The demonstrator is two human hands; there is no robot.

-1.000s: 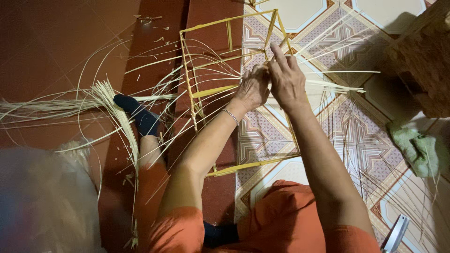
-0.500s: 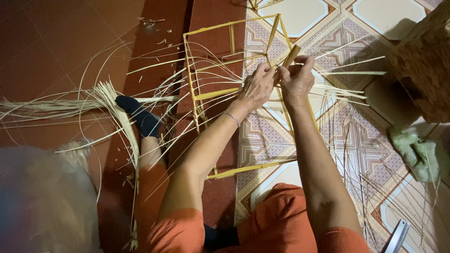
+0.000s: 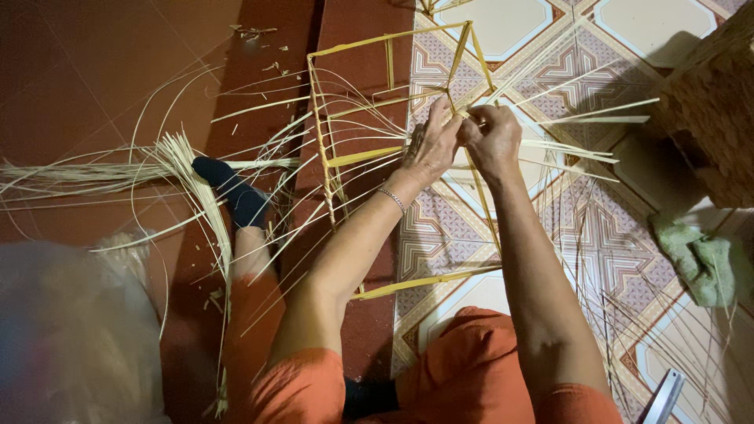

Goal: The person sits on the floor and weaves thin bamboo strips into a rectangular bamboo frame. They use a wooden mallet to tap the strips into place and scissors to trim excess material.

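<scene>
Left hand [image 3: 432, 145] and right hand [image 3: 491, 137] meet at the middle of the yellow bamboo frame [image 3: 345, 157], fingers closed on thin bamboo strips [image 3: 581, 149]. The frame stands on the floor [image 3: 102, 71].

The floor [image 3: 94, 71] is plain red-brown tile from nine to twelve o'clock and patterned tile [image 3: 605, 235] from twelve to five. A yellow strip frame [image 3: 345, 157] stands on it at the centre. Loose pale strips [image 3: 94, 174] lie fanned at nine o'clock, and more [image 3: 597, 122] at two. A crumpled green cloth [image 3: 699, 259] lies at three o'clock, below a woven basket [image 3: 715, 110] at two.
</scene>
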